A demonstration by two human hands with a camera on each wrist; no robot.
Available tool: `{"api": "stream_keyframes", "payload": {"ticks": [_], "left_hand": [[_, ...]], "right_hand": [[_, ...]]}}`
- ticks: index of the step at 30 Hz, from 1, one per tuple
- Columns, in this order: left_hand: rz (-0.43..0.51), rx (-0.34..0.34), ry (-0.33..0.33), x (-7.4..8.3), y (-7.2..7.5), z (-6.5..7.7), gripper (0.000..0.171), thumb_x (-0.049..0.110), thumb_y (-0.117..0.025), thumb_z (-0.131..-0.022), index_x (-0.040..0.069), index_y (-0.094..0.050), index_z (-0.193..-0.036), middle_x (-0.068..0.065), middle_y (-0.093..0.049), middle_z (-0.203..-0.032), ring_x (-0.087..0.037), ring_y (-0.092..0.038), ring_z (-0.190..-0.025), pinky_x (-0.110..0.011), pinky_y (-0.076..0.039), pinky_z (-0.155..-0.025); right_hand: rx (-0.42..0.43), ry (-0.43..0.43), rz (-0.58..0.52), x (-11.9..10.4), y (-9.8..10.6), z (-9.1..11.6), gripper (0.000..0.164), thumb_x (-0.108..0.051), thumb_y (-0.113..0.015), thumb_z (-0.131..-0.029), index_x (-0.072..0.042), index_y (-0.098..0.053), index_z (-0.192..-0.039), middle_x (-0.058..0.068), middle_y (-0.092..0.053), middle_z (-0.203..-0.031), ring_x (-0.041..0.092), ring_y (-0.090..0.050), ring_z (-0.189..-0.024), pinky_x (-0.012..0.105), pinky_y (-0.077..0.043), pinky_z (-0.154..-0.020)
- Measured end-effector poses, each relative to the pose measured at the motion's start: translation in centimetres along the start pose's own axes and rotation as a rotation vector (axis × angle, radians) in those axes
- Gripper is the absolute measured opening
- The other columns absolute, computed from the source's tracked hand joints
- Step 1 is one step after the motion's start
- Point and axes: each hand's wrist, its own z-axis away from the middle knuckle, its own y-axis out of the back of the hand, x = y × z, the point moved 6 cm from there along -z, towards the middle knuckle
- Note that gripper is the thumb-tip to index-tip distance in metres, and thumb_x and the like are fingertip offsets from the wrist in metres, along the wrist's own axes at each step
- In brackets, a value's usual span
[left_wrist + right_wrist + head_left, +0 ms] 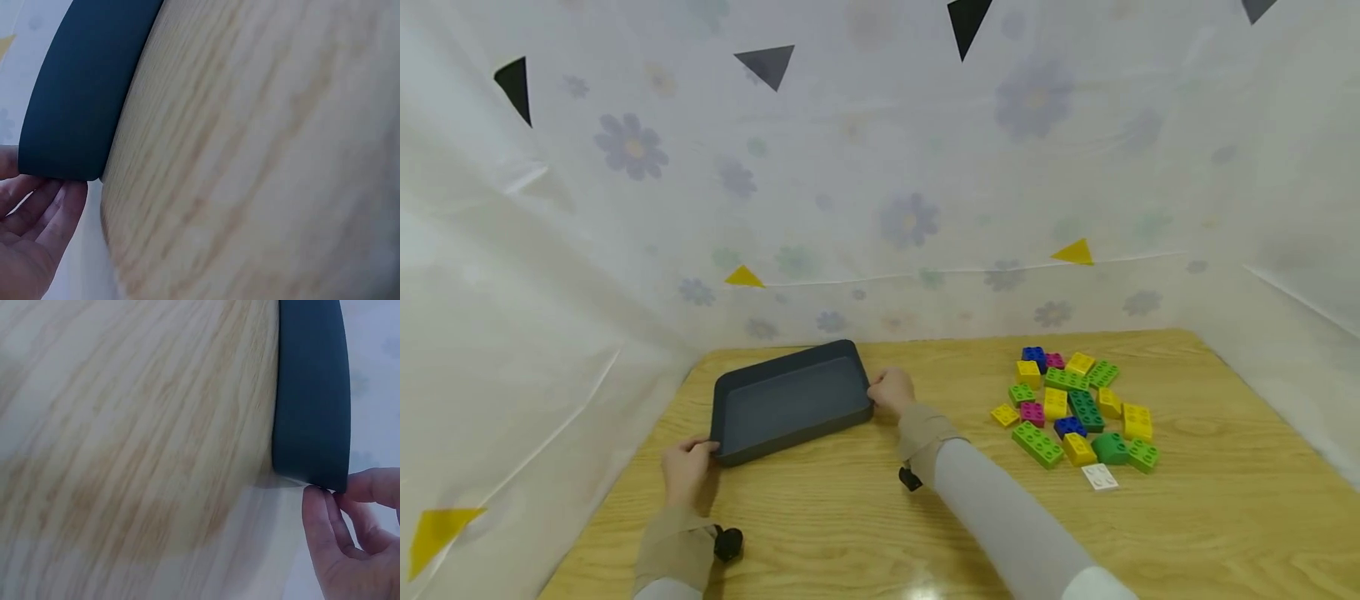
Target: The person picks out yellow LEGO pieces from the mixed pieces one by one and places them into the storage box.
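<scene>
A dark grey rectangular tray (797, 392) with raised walls is at the left of the wooden table, set at a slant, and nothing is in it. At its near left corner my left hand (687, 471) pinches the wall. In the left wrist view, the thumb is at the rim and the fingers (59, 215) touch the outer side. My right hand (892, 392) grips the tray's right end, thumb at the rim and fingers (320, 515) underneath in the right wrist view. Whether the tray is slightly off the table, I cannot tell.
Several toy building bricks, among them a light green brick (1037, 444), a dark green brick (1085, 410) and a white flat brick (1100, 477), lie loose on the right of the table (820, 517). A patterned white sheet (850, 192) hangs behind the table.
</scene>
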Motion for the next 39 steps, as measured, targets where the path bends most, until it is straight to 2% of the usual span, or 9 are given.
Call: {"api": "stream_keyframes", "payload": {"ticks": [3,8,15,20,26,27,31,37,39], "left_hand": [[0.005,-0.032,-0.004,0.3,-0.4,0.1,0.031,0.003,-0.057,-0.079,-0.015,-0.061,-0.104,-0.005,-0.061,-0.065,-0.008,-0.053,-0.056,-0.014,-0.043,-0.052],[0.005,-0.109,-0.004,0.8,-1.2,0.1,0.032,0.003,-0.056,-0.079,-0.017,-0.060,-0.105,-0.006,-0.063,-0.070,-0.007,-0.054,-0.057,-0.016,-0.045,-0.053],[-0.024,-0.263,-0.011,1.9,-2.6,0.1,0.034,0.002,-0.057,-0.079,-0.019,-0.058,-0.106,-0.009,-0.064,-0.073,-0.007,-0.056,-0.061,-0.018,-0.049,-0.057],[-0.016,-0.348,-0.029,2.7,-3.7,0.2,0.032,-0.002,-0.059,-0.077,-0.021,-0.057,-0.102,-0.014,-0.065,-0.076,-0.010,-0.061,-0.061,-0.022,-0.053,-0.060],[-0.012,-0.392,-0.067,3.9,-5.0,0.6,0.031,-0.005,-0.059,-0.075,-0.022,-0.057,-0.101,-0.020,-0.064,-0.081,-0.014,-0.062,-0.061,-0.026,-0.055,-0.060],[-0.016,-0.393,-0.066,4.0,-5.1,0.6,0.031,-0.005,-0.058,-0.075,-0.022,-0.058,-0.100,-0.020,-0.064,-0.081,-0.014,-0.062,-0.061,-0.026,-0.055,-0.060],[-0.050,-0.407,-0.073,4.5,-5.9,0.7,0.030,-0.004,-0.059,-0.075,-0.019,-0.060,-0.101,-0.023,-0.064,-0.086,-0.017,-0.062,-0.064,-0.027,-0.055,-0.060],[-0.064,-0.445,-0.075,5.4,-7.1,1.4,0.032,-0.002,-0.059,-0.076,-0.018,-0.059,-0.103,-0.028,-0.062,-0.093,-0.020,-0.064,-0.070,-0.031,-0.057,-0.064],[-0.061,-0.461,-0.075,5.6,-7.6,1.6,0.032,-0.002,-0.060,-0.076,-0.019,-0.059,-0.103,-0.028,-0.062,-0.092,-0.020,-0.063,-0.070,-0.033,-0.057,-0.065]], "right_hand": [[0.007,0.000,0.038,0.3,0.3,-0.1,0.015,0.004,-0.054,-0.070,-0.005,-0.053,-0.058,0.001,-0.047,-0.053,0.012,-0.045,-0.045,0.020,-0.042,-0.039],[-0.027,-0.003,0.102,0.8,1.0,-0.2,0.029,0.003,-0.052,-0.072,-0.012,-0.040,-0.050,-0.002,-0.038,-0.045,0.011,-0.038,-0.038,0.019,-0.035,-0.036],[-0.090,-0.041,0.119,1.6,2.9,0.6,0.008,0.003,-0.055,-0.073,-0.002,-0.057,-0.068,0.008,-0.058,-0.062,0.023,-0.060,-0.055,0.027,-0.052,-0.050],[-0.103,-0.054,0.104,2.7,4.0,0.6,0.021,0.005,-0.052,-0.070,-0.009,-0.048,-0.055,0.006,-0.054,-0.055,0.026,-0.061,-0.057,0.022,-0.044,-0.044],[-0.116,-0.103,0.054,3.9,5.2,1.1,0.019,0.007,-0.049,-0.071,-0.006,-0.047,-0.057,0.009,-0.057,-0.061,0.026,-0.062,-0.059,0.028,-0.053,-0.052],[-0.132,-0.081,0.040,3.9,5.4,1.2,0.019,0.006,-0.049,-0.070,-0.007,-0.048,-0.057,0.009,-0.057,-0.061,0.024,-0.062,-0.057,0.029,-0.054,-0.052],[-0.148,-0.090,0.067,4.1,6.3,1.5,0.018,0.006,-0.050,-0.071,-0.005,-0.051,-0.056,0.014,-0.062,-0.065,0.026,-0.063,-0.060,0.030,-0.055,-0.056],[-0.131,-0.108,0.037,4.9,8.0,2.6,0.005,0.006,-0.054,-0.072,0.001,-0.052,-0.070,0.010,-0.055,-0.071,0.025,-0.060,-0.066,0.031,-0.056,-0.060],[-0.128,-0.114,0.030,5.3,8.6,3.0,0.007,0.005,-0.055,-0.072,0.001,-0.051,-0.069,0.009,-0.052,-0.068,0.023,-0.059,-0.065,0.030,-0.055,-0.058]]}}
